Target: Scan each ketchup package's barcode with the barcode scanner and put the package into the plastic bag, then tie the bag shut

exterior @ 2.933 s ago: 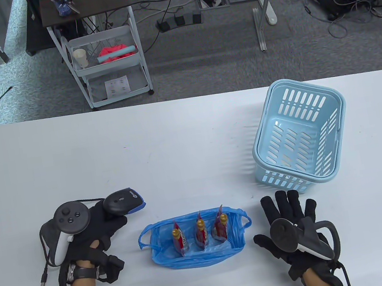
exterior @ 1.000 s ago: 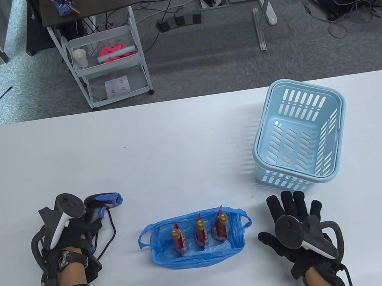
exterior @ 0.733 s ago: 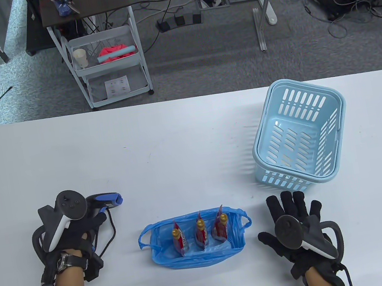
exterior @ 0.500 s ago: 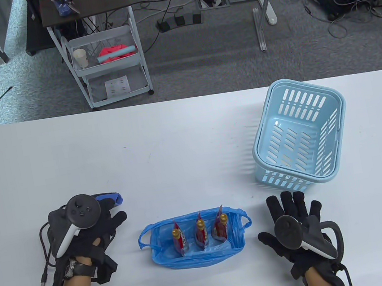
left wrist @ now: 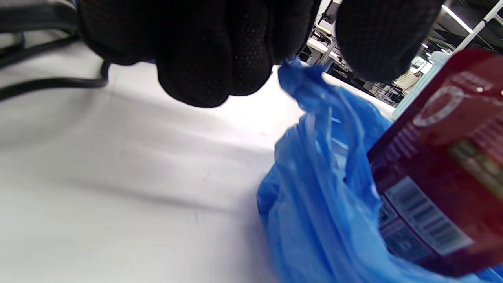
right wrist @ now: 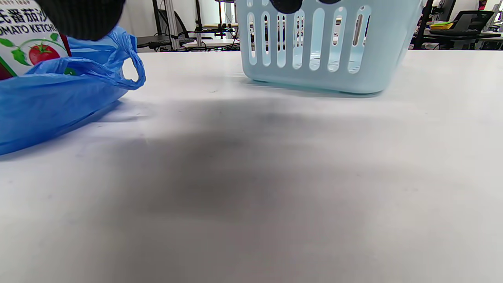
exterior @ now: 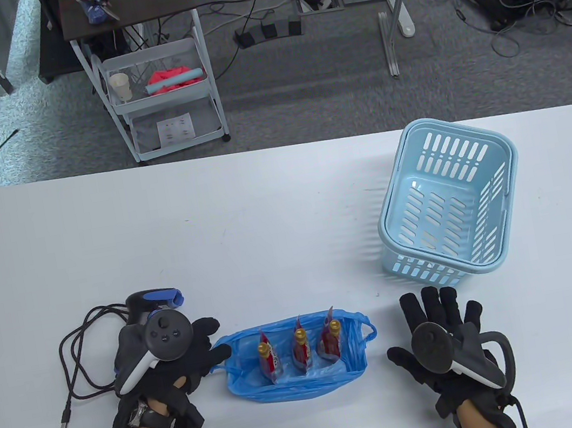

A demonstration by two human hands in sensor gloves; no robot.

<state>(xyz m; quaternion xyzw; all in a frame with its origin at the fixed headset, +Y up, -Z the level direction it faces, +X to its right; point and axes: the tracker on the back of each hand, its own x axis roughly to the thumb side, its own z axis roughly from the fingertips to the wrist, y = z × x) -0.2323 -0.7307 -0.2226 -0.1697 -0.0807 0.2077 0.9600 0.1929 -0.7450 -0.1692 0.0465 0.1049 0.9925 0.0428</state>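
1. The right hand (exterior: pixel 442 344) lies flat on the table (exterior: pixel 264 212) with fingers spread wide, holding nothing, as before.
2. The left hand (exterior: pixel 179 360) has let go of the scanner and moved to the left handle of the blue bag (exterior: pixel 297 381); whether its fingers already pinch the handle, one cannot tell.
3. Three ketchup packages (exterior: pixel 300 348) stand in the bag, so tying probably comes next.
4. The scanner (exterior: pixel 152 301) now lies on the table behind the left hand.
5. The basket (exterior: pixel 449 208) stands farther, on the right.

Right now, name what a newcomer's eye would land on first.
The blue plastic bag at the table's near middle, with three red ketchup packages standing upright inside. Then the empty pale-blue basket at far right, and the left hand at the bag's left handle.
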